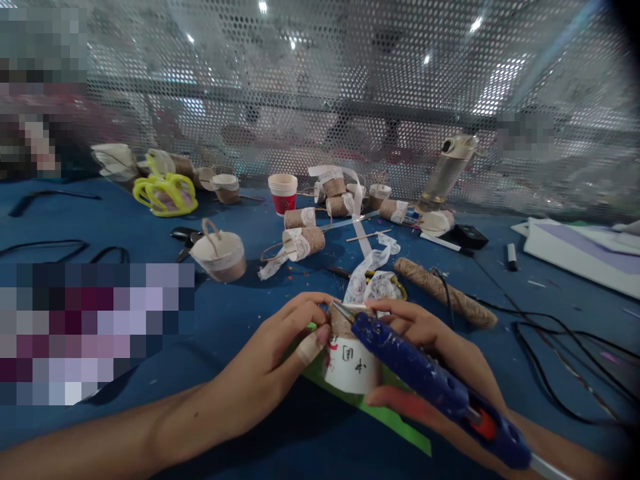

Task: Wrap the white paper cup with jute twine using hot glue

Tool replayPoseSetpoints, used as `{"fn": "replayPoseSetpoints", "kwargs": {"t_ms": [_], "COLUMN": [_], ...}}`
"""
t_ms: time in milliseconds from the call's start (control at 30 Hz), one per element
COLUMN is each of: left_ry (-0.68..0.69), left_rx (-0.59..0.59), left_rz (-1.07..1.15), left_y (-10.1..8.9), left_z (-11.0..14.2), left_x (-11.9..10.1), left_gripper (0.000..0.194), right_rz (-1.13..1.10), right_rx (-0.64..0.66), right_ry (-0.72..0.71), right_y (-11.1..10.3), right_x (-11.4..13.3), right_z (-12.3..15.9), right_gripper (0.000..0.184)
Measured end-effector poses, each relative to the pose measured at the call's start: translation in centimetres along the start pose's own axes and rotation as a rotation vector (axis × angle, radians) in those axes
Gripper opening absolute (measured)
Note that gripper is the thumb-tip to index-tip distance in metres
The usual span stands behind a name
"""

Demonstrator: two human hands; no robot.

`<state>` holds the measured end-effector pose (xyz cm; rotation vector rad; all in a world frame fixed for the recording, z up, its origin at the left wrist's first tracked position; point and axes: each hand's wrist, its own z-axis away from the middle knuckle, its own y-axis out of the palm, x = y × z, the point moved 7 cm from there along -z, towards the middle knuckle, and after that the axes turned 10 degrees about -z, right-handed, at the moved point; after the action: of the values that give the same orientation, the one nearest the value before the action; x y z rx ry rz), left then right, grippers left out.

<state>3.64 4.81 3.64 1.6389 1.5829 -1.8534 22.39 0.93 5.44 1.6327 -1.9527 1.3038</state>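
Note:
A small white paper cup [353,367] with dark and red markings stands in front of me, its upper part wrapped in brown twine [342,325]. My left hand [287,350] grips the cup from the left, fingers bent at its upper edge. A blue hot glue gun [415,373] with an orange-red part slants across my right hand [440,353], which closes around it from behind; its handle is hidden. The metal nozzle lies at the cup's top edge, near my left fingertips. White lace ribbon [357,277] lies just behind the cup, and a green strip [400,427] is under it.
Several twine-wrapped cups with lace [303,243] lie farther back, beside a red-and-white cup stack [283,193]. A twine roll [445,293] and black cables [545,360] lie right. A handled cup [219,257] and yellow crown-like piece [167,195] stand left. A perforated screen [320,87] closes the back.

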Motion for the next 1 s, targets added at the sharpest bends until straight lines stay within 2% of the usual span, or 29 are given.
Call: {"fn": "replayPoseSetpoints", "kwargs": {"t_ms": [133, 400, 567, 800, 1000], "left_ry": [-0.015, -0.077, -0.09, -0.174, -0.294], "left_rx": [0.006, 0.0, 0.0, -0.009, -0.008], "left_rz": [-0.016, 0.168, 0.22, 0.322, 0.528], "left_y": [-0.1, -0.1, -0.1, -0.1, 0.5], "left_z": [-0.1, 0.0, -0.3, -0.6, -0.3], "left_x": [0.2, 0.3, 0.7, 1.5, 1.7], "left_gripper": [0.023, 0.028, 0.029, 0.026, 0.019], "right_rz": [0.046, -0.051, -0.033, -0.096, -0.074], "right_rx": [0.01, 0.001, -0.006, -0.034, -0.066], "right_ry": [-0.036, 0.014, 0.056, 0.092, 0.115], "right_y": [0.0, -0.1, -0.3, -0.5, -0.6], "right_x": [0.5, 0.2, 0.1, 0.0, 0.1], "right_z": [-0.1, -0.3, 0.0, -0.1, -0.1], "right_gripper": [0.046, 0.05, 0.048, 0.041, 0.042]}}
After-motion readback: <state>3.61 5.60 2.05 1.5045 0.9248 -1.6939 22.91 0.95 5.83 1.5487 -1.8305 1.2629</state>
